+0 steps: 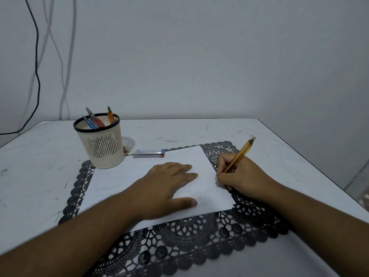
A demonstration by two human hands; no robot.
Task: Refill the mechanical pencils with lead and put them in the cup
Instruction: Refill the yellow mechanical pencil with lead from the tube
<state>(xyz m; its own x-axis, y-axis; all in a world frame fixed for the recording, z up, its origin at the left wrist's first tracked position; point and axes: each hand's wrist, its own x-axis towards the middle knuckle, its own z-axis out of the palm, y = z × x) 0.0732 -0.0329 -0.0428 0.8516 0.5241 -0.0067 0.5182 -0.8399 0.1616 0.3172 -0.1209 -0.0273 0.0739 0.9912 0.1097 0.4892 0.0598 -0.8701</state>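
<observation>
- Nearest to you, a black lace-pattern placemat (179, 242) lies on the white scuffed table (30, 176), and a white sheet of paper (119, 182) rests on the mat.
- Your left hand (167, 186) lies flat on the paper, fingers straight and spread, pressing it down.
- Your right hand (239, 176) grips a translucent orange mechanical pencil (240, 153) in a writing hold; its tip meets the paper near the sheet's right edge and its cap end tilts up and away to the right.
- Faint pencil marks show on the paper near your left thumb, too pale to read.
- Beyond the paper's far edge lies a small clear lead case with a blue label and a red end (149, 153); the print on the label is too small to read.
- Left of the case, a cream slotted plastic cup with a black rim (101, 144) stands at the mat's far-left corner, touching the paper's corner.
- Inside it lean three mechanical pencils: a blue one (88, 122), a red one (95, 119) and an orange one (110, 115).
- Thin dark lead pieces (171, 140) lie scattered on the table behind the case.
- Farthest off, a black cable (37, 56) hangs down the pale wall at the left.
</observation>
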